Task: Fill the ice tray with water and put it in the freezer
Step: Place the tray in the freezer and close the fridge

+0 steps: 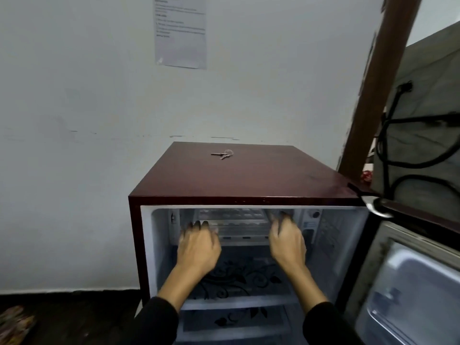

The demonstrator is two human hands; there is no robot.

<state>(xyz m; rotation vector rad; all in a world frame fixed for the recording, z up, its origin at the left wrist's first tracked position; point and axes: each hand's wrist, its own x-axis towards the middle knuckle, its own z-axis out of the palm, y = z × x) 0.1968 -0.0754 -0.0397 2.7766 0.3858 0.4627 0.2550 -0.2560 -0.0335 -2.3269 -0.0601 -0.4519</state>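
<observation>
Obs.: small maroon fridge [239, 175], door [408, 277] swung open on its right. Both hands reach into the freezer compartment [239, 220] at the top of the fridge cavity.

Left hand [199, 245]: fingers curled over the left end of the clear ice tray [236, 224]. Right hand [286, 240]: fingers bent forward at the tray's right end; whether they truly grip or only steady it, I cannot tell. The tray sits at the mouth of the freezer compartment, roughly level, partly inside. Water level in its cells is not readable.

Risks (judgement):
- If the tray holds water, any tilt while sliding inward would spill it into the freezer compartment or onto the shelves below.
- The tray's far edge could catch on the compartment lip, jolting water out.
- Uneven push from the two hands could skew the tray and jam it.

Count: one fridge, one ice tray, two hands, one bunch of keys [223, 154] on top of the fridge, one paper sheet [181, 31] on the wall above the fridge, two patterned shelves [236, 277] below the freezer compartment.
</observation>
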